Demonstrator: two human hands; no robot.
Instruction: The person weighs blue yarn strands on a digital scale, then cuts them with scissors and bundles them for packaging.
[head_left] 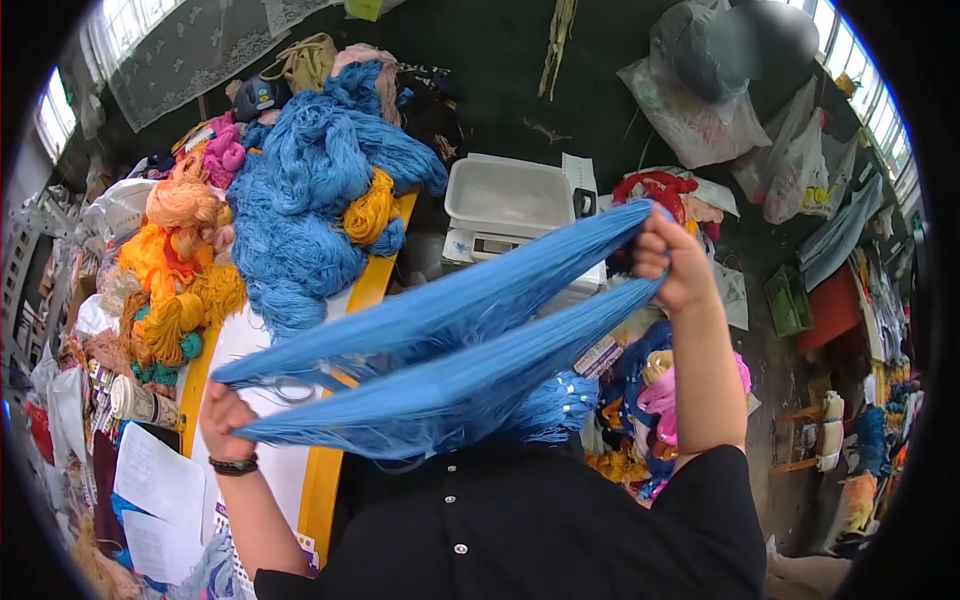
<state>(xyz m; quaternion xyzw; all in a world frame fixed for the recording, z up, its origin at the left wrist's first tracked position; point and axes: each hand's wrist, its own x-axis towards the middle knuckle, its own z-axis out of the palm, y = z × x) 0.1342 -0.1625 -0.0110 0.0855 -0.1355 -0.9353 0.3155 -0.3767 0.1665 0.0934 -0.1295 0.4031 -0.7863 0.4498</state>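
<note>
A long hank of bright blue yarn (450,340) is stretched as a loop between both my hands, running from lower left to upper right. My left hand (225,412) is pushed through the loop's lower end, with a dark bracelet on the wrist. The upper end is gripped by my right hand (672,262), raised high to the right. A black buttoned shirt fills the bottom of the view.
A big heap of blue yarn (310,190) lies on the yellow-edged white table (335,470), with orange and mustard hanks (175,270) to its left. A white scale with tray (510,200) stands behind. Plastic bags (700,110) hang at upper right; papers (160,490) lie lower left.
</note>
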